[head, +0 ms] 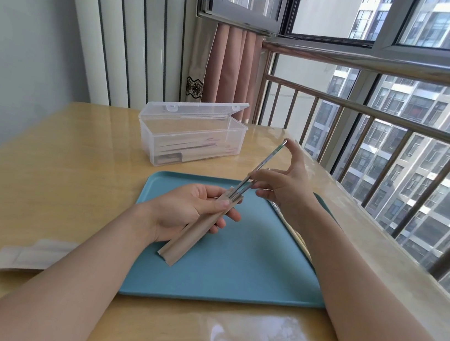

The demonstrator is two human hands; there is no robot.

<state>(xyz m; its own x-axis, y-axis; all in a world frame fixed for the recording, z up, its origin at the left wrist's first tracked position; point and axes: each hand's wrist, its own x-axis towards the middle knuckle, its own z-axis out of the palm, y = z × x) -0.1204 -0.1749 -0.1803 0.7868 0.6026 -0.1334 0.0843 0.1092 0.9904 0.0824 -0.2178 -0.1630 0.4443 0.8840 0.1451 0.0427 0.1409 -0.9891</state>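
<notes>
My left hand [189,211] grips a long brown paper sleeve [188,240] above a blue tray [232,272]. A pair of metal chopsticks [262,167] sticks out of the sleeve's upper end, slanting up and to the right. My right hand [285,184] holds the chopsticks between thumb and fingers near the sleeve's mouth, with its index finger raised to touch their far tip. The lower part of the chopsticks is hidden inside the sleeve.
An open clear plastic box [193,137] with wrapped items inside stands behind the tray on the wooden table [58,176]. A flat paper packet [29,255] lies at the left. Another long utensil [296,232] lies along the tray's right edge. A metal railing [398,119] runs at the right.
</notes>
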